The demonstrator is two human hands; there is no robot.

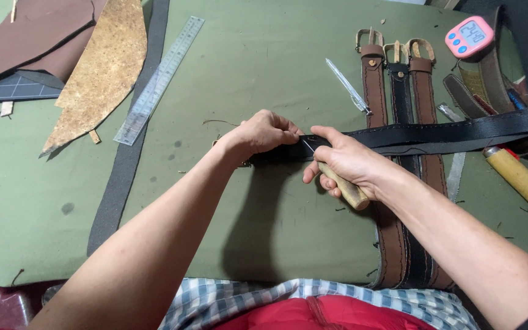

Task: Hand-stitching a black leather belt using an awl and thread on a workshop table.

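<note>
Green mat [264, 67] covers the bench. Black strap [435, 135] runs crosswise, over three belts [401, 91], its near end under both hands. Left hand [263, 133] presses closed fingers on the strap end. Right hand [346, 160] is curled tight around a wooden-handled tool [348, 189], tip at the strap. Open mat lies left; ruler [159, 79] well apart.

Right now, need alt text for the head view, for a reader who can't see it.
A person's left hand pins a black leather strap on a green mat while the right hand grips a wooden-handled tool against it. Three buckled belts, a clear ruler and a pink timer lie nearby.
</note>
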